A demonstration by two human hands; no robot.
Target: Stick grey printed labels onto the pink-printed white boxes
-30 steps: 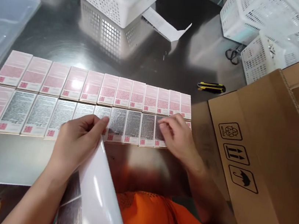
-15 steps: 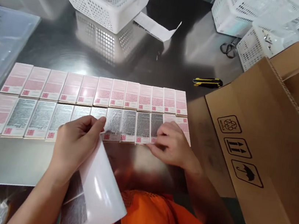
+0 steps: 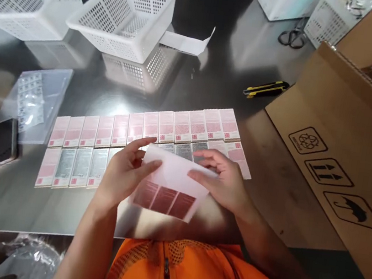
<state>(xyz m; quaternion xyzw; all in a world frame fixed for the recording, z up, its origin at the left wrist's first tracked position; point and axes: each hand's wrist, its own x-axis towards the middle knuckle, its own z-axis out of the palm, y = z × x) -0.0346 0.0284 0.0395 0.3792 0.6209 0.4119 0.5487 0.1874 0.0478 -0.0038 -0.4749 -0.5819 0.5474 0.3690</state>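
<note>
Both hands hold one white backing sheet (image 3: 170, 181) above the near edge of the steel table (image 3: 216, 70); dark labels show through its lower part. My left hand (image 3: 126, 172) grips its left side and my right hand (image 3: 223, 179) pinches its right edge. Behind the sheet lie two rows of small flat boxes (image 3: 146, 127) with pink and grey printed faces, side by side. The sheet and hands hide the middle of the near row.
Two white perforated baskets (image 3: 128, 11) stand at the back left, more at the back right. A big cardboard box (image 3: 344, 148) fills the right. A yellow utility knife (image 3: 265, 88), scissors (image 3: 292, 36), a folded paper (image 3: 185, 43), a plastic bag (image 3: 35, 100) and a phone (image 3: 2, 141) lie around.
The left hand has raised the sheet from my lap over the table edge, and the right hand left the boxes and took the sheet's right side. The view swung left.
</note>
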